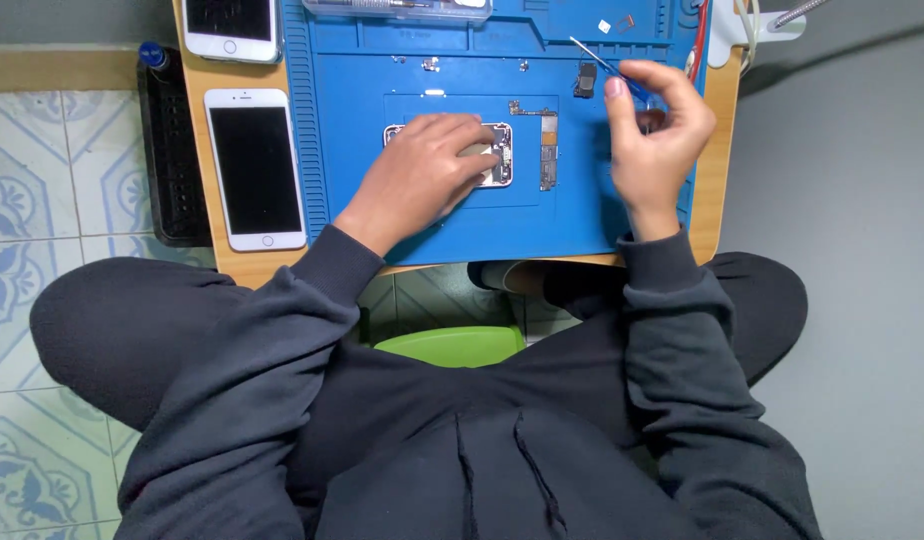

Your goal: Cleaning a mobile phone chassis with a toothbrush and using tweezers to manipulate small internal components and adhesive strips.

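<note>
Head view, looking straight down: blue repair mat (362,90) laid on a small wooden table (717,180) across the upper half of the frame. Left hand (422,175) pressed flat, fingers close together, on an opened phone chassis (498,160) at the middle of the mat, covering most of it; only the right end and a corner at the left showing. Right hand (657,135) raised at the upper right, over the mat's right edge, thumb and fingers pinched on thin tweezers (592,55) with a blue grip, tip pointing up and left. Long narrow circuit board (549,150) lying upright just right of the chassis, apart from it. Small dark part (585,78) above that, near the tweezer tip; touching or not, cannot tell. White phone (254,168) with dark screen face up on bare wood at the left of the mat, a second white phone (232,28) above it, cut by the frame top. Black tray (167,150) at the table's left edge. Clear tool case (397,8) at the mat's top edge. Dark sleeves and crossed legs below, green stool (452,345) between them, patterned tile floor (32,170) on the left.
</note>
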